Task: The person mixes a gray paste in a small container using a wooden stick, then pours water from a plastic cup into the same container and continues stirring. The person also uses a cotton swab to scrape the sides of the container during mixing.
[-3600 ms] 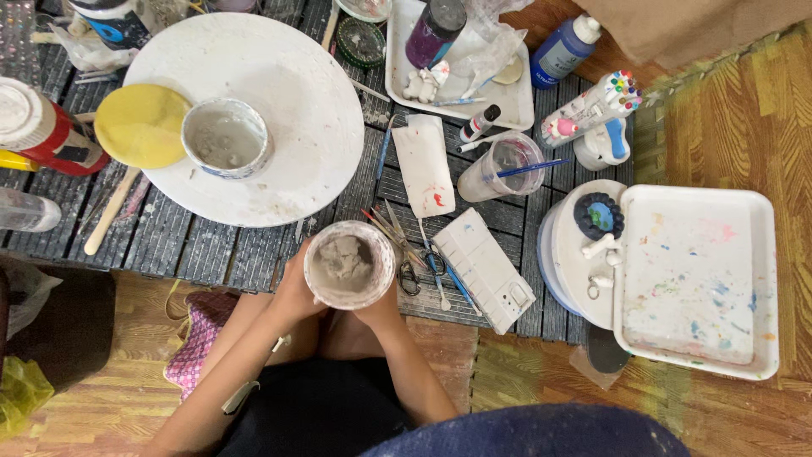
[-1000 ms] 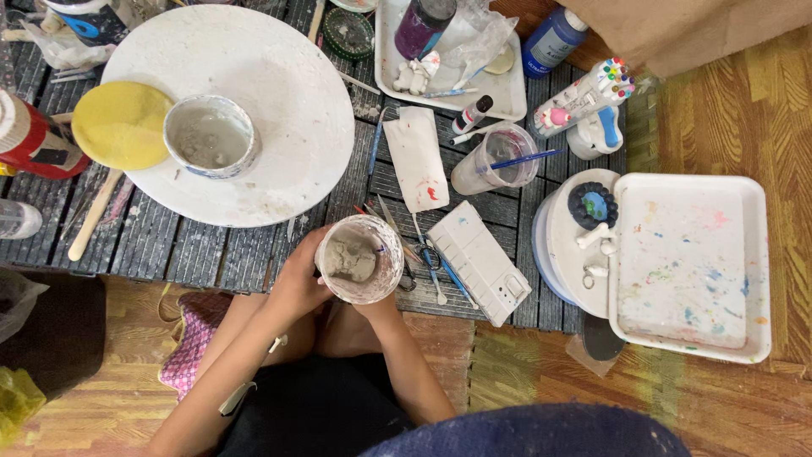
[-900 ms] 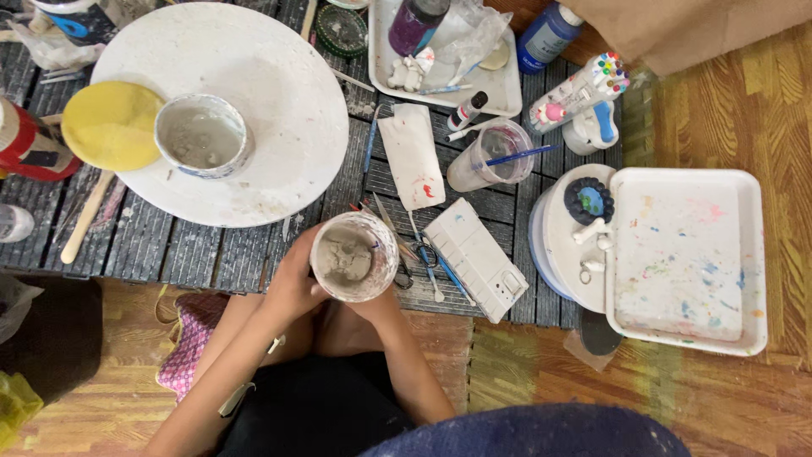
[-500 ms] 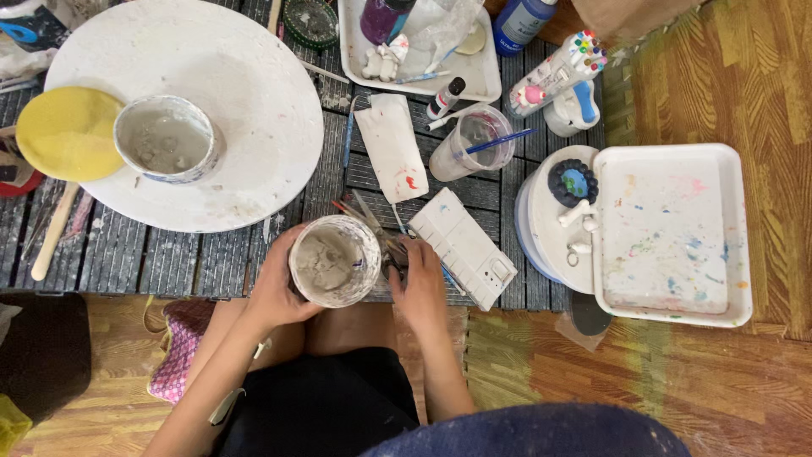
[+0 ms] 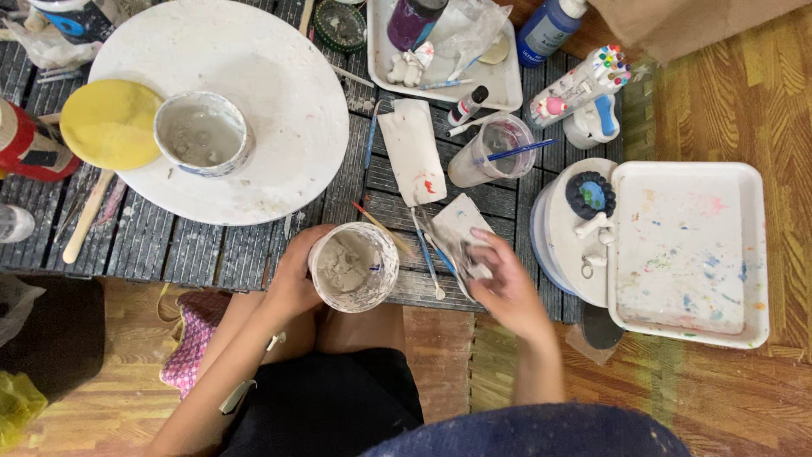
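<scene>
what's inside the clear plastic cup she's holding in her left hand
The clear plastic cup in the left hand holds pale grey clay-like lumps smeared up its walls. Whatever lies beneath the lumps at the bottom is covered.

Setting: low slatted table [image 5: 211, 254], dark grey planks with pale smears and splashes, seen from directly above. It spans the upper part of the view and its near edge runs left to right across the middle. Floor: wooden parquet [image 5: 744, 101], warm orange-brown with greenish streaks, visible to the right of the table and along the bottom. A brown cardboard-coloured panel [image 5: 677, 21] sits at the top right corner. Pink woven fabric [image 5: 190, 347] lies on the floor under the table's near edge. Light even, soft, shadows faint.
</scene>
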